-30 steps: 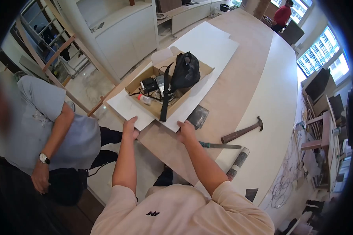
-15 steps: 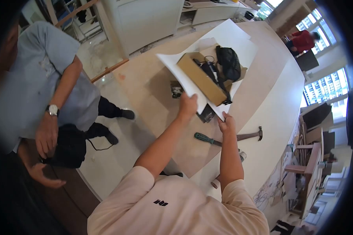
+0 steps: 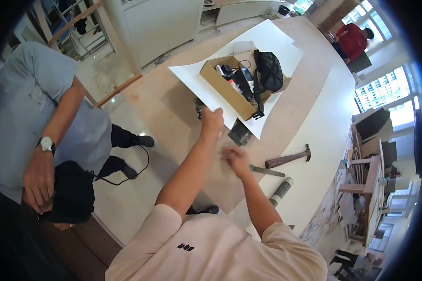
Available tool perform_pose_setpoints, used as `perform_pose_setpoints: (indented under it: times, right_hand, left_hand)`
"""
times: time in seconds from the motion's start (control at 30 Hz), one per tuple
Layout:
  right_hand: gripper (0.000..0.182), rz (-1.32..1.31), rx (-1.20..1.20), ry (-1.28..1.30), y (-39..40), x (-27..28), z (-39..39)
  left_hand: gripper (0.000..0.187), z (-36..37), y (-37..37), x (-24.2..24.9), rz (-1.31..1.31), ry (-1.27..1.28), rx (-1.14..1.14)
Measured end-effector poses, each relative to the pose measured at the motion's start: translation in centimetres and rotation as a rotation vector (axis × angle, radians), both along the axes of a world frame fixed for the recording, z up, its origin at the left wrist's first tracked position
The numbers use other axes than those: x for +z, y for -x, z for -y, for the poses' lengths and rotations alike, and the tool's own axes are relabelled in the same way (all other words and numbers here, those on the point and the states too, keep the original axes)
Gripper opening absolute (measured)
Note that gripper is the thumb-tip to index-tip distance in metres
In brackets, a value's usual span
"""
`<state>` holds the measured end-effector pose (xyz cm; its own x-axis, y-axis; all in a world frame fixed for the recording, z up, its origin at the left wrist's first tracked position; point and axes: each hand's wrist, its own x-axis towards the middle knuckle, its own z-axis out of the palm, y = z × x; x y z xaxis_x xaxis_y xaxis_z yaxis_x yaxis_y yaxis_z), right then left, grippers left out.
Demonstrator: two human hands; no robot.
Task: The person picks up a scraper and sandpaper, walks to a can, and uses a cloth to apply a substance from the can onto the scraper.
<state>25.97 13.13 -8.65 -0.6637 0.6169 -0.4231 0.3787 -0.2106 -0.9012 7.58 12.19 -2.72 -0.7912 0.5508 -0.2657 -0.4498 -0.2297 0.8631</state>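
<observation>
My left hand [image 3: 212,124] grips the near edge of a large white sheet [image 3: 187,77]. On the sheet rests an open cardboard box [image 3: 225,96] with cables and small items inside. A black mesh pouch [image 3: 269,70] leans at the box's right side. My right hand [image 3: 237,161] is off the sheet, its fingers smeared by motion. Just beyond it, a dark marbled block [image 3: 240,133] shows below the sheet's corner. Right of this hand lies a file [image 3: 267,172], its green handle mostly hidden behind the hand. A wooden-handled hammer [image 3: 288,158] lies past it.
A grey patterned roll [image 3: 281,191] lies on the large table [image 3: 314,117]. At left stands a person [image 3: 37,107] holding a black bag [image 3: 72,192]. Another person in red [image 3: 351,42] is by the far window. Wooden furniture and scraps [image 3: 368,187] crowd the right.
My right hand has let go of the sheet and moved down and left. The loaded sheet has shifted left with my left hand. The view has moved slightly.
</observation>
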Motion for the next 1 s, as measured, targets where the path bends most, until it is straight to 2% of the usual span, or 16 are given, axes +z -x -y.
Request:
perform_pose_setpoints:
  times: [0.07,0.13,0.17,0.23,0.37,0.43,0.5,0.6,0.63,0.73,0.77,0.87,0.9,1.0]
  right_hand:
    - [0.036,0.045,0.323,-0.476,3.6,0.2,1.7]
    - [0.047,0.17,0.39,-0.859,8.5,-1.1,1.0]
    - [0.051,0.096,0.364,-0.88,10.3,-2.5,-0.3]
    - [0.059,-0.063,0.332,-0.929,13.5,-5.5,-3.5]
    - [0.061,-0.126,0.376,-0.839,17.3,-6.3,-7.8]
    - [0.062,-0.147,0.408,-0.774,18.0,-5.4,-8.1]
    - [0.062,0.141,0.6,-1.155,16.7,-2.0,-7.0]
    - [0.07,0.525,0.57,-0.698,14.5,1.8,-3.5]
    - [0.075,0.605,0.628,-0.806,13.8,1.7,-2.4]
    - [0.074,0.444,0.495,-1.029,11.0,2.3,-0.2]
    - [0.071,0.342,0.358,-1.062,10.5,0.3,0.3]
    - [0.068,0.424,0.355,-0.812,8.7,0.6,0.5]
    - [0.051,0.477,0.309,-0.783,8.3,1.3,1.1]
    - [0.032,0.344,0.242,-0.537,5.3,1.6,2.7]
  left_hand:
    - [0.032,-0.7,1.7,-3.7,-0.01,0.014,-0.105]
    - [0.032,-0.1,1.4,-0.4,0.136,-0.023,-0.075]
    - [0.03,-0.3,1.2,0.1,0.126,-0.137,-0.048]
    - [0.032,-0.3,1.3,-0.2,0.167,-0.129,-0.055]
    - [0.039,0.6,1.7,1.2,0.246,-0.101,-0.028]
    - [0.04,0.7,2.9,-0.3,0.213,-0.072,0.007]
    - [0.04,1.3,3.9,-1.2,0.232,-0.049,0.025]
    - [0.043,1.8,6.0,-3.2,0.181,-0.055,0.004]
    - [0.042,2.1,6.7,-3.3,0.158,-0.065,-0.017]
    - [0.042,3.1,7.4,-2.6,0.149,-0.091,-0.027]
    - [0.042,3.5,8.2,-4.0,0.117,-0.089,-0.027]
    - [0.041,5.0,9.4,-6.0,0.109,-0.074,0.011]
    - [0.04,5.7,10.1,-6.5,0.109,-0.02,0.007]
    - [0.038,7.8,11.3,-7.7,0.094,0.1,0.004]
